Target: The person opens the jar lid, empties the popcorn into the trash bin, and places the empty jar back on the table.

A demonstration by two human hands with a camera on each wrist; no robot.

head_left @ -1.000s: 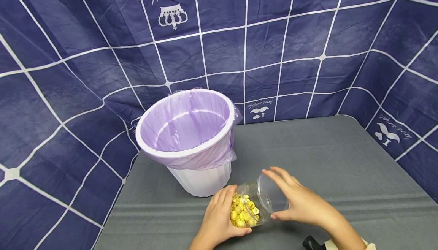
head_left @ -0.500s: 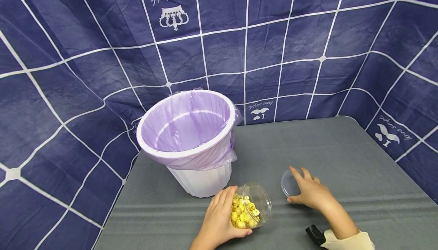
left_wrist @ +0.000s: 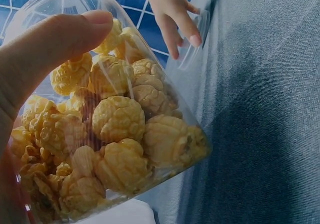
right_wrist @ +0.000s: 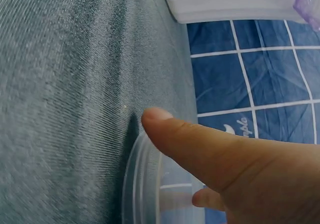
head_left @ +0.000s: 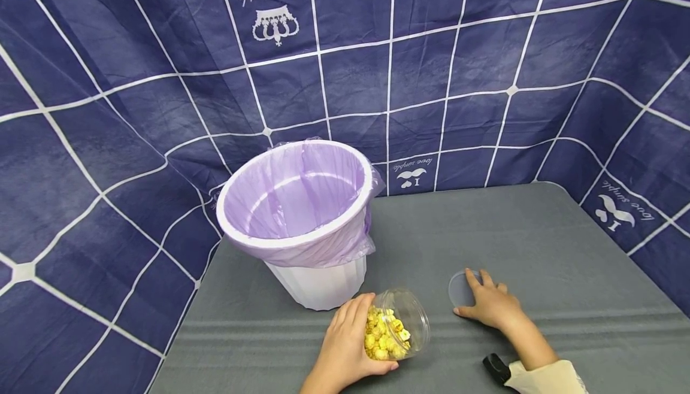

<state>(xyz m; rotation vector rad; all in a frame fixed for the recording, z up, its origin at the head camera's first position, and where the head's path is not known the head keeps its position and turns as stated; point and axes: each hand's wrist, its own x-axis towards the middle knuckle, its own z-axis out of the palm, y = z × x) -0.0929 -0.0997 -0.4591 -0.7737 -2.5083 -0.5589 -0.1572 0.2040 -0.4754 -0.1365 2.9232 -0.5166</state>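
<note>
My left hand [head_left: 350, 340] grips a clear plastic jar [head_left: 401, 322] tipped on its side, its open mouth facing right. Yellow popcorn [head_left: 384, 337] fills the lower part; in the left wrist view my thumb lies across the jar wall over the popcorn [left_wrist: 117, 119]. To the right, my right hand [head_left: 493, 304] is over a round clear lid [head_left: 460, 291] that lies flat on the grey surface. Its thumb [right_wrist: 190, 144] is extended by the lid's rim [right_wrist: 137, 184] in the right wrist view, with the fingers spread rather than curled.
A white bin [head_left: 318, 283] with a purple liner bag [head_left: 293, 202] stands behind the jar, to the left. Grey cloth [head_left: 517, 232] covers the table. Blue gridded curtain [head_left: 420, 70] hangs around the back and sides. A black strap piece [head_left: 496, 369] sits by the right sleeve.
My right hand has carried the lid off the jar's mouth to the right and lowered it flat onto the table. The left hand keeps the jar in nearly the same place.
</note>
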